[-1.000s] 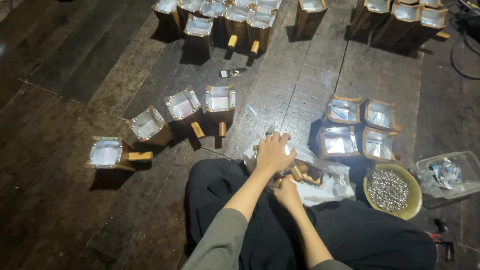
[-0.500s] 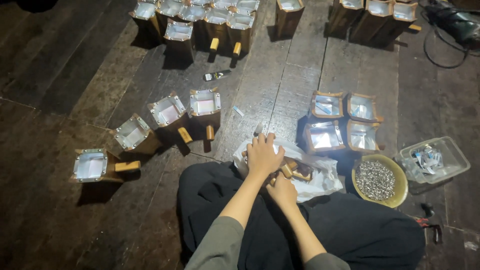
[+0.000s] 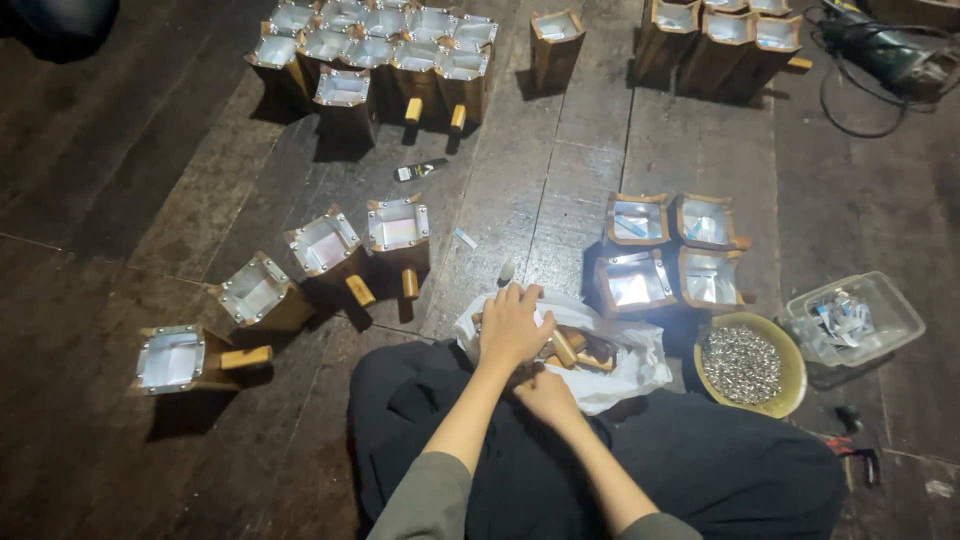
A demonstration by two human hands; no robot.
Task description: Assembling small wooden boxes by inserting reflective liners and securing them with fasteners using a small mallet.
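On the dark plank floor (image 3: 150,130), just in front of the crossed legs, a white plastic bag (image 3: 625,365) lies open with short wooden pegs (image 3: 565,347) showing in its mouth. The left hand (image 3: 512,325) lies flat over the bag's near edge, fingers spread and pressing down, closed on nothing that I can see. The right hand (image 3: 545,392) sits just below it, curled toward the bag; whether it has hold of a peg I cannot tell, since the left hand covers it.

The bag is soft and slack, so a tug from either hand could, I think, tip pegs out onto the floor, where they would roll into the gaps between planks. The yellow bowl of small metal bits (image 3: 745,365) stands just beside the right knee, and a careless elbow could upset it.

Four wooden boxes with shiny lining (image 3: 672,255) stand close behind the bag, crowding any reach forward. Four more boxes with peg handles (image 3: 290,285) trail toward the left edge of the floor, a clear plastic tub (image 3: 852,318) stands right of the bowl, and a large cluster of boxes (image 3: 375,45) lines the far edge.
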